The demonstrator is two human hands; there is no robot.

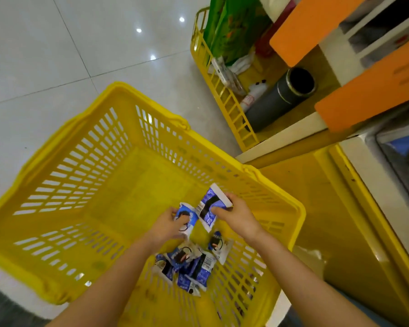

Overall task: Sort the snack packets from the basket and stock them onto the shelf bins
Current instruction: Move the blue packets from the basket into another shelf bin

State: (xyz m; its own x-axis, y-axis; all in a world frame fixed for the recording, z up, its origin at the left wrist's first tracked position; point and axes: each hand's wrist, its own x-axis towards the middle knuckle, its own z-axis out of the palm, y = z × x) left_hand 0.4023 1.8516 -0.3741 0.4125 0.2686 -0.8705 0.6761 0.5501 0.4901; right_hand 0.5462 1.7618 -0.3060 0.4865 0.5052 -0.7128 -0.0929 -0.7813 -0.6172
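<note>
1. Basket [132, 185]: yellow plastic with slotted walls, standing on a pale tiled floor [57, 55]. It fills the middle of the view, and both forearms reach into it over its near rim.
2. Shelf unit [316, 27]: orange-fronted tiers on a yellow base, just beside the basket's right wall and running on past its far right corner.
3. Wire rack [222, 95]: yellow, past the basket's far right corner. It holds a green bag [229, 29], a dark tube [276, 100] lying down and a white bottle [253, 93].
4. Left hand [168, 226]: inside the basket, near its right wall, fingers curled round a blue-and-white snack packet [187, 218]. The packet sticks out past the fingertips towards the right hand.
5. Right hand [236, 215]: inside the basket, close to the right rim, pinching a second packet [209, 206]. The thumb [216, 210] presses its printed face and the fingers [229, 199] curl over its white end. The packet is tilted and lifted off the basket floor, and its lower corner is close to the left-hand packet; contact unclear.
6. Remaining packets [187, 263]: a loose heap on the basket floor at the near right corner, below both wrists and apart from the fingers. One stray packet [219, 246] lies at the heap's right edge.
</note>
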